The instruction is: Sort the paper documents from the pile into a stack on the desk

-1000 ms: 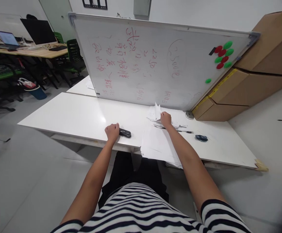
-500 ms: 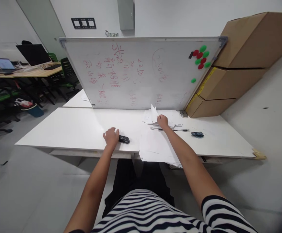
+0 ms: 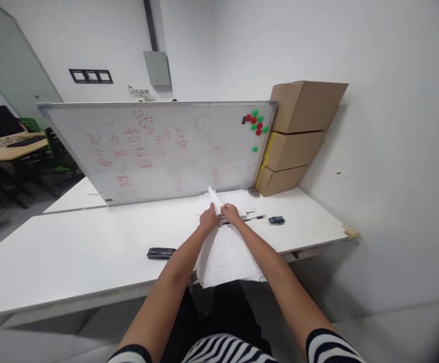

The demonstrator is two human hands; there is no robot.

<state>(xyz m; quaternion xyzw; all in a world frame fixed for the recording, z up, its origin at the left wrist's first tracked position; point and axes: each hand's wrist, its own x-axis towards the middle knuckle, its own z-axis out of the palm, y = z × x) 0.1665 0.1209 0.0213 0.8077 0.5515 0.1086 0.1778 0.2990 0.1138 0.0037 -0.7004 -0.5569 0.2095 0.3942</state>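
Observation:
My left hand [image 3: 209, 218] is closed on the near left edge of some white paper sheets [image 3: 214, 196]. Close beside it, my right hand [image 3: 231, 214] grips the same sheets from the right, and their upper corner stands up in a point. Under and behind the hands lie more loose papers [image 3: 238, 199]. A thick stack of white paper [image 3: 227, 259] sits nearer me, overhanging the table's front edge. To the left of my left forearm lies a black stapler [image 3: 160, 253], partly covered by the arm. A dark pen [image 3: 256, 218] lies right of my right hand.
A whiteboard [image 3: 159, 151] with red writing and round magnets stands along the back of the white table [image 3: 90, 242]. Stacked cardboard boxes [image 3: 295, 151] stand at its right end. A small dark blue object [image 3: 276, 220] lies on the right side.
My left hand has left the stapler and moved right to the sheets in my right hand. The stapler now lies further from the stack. The view has swung right and up.

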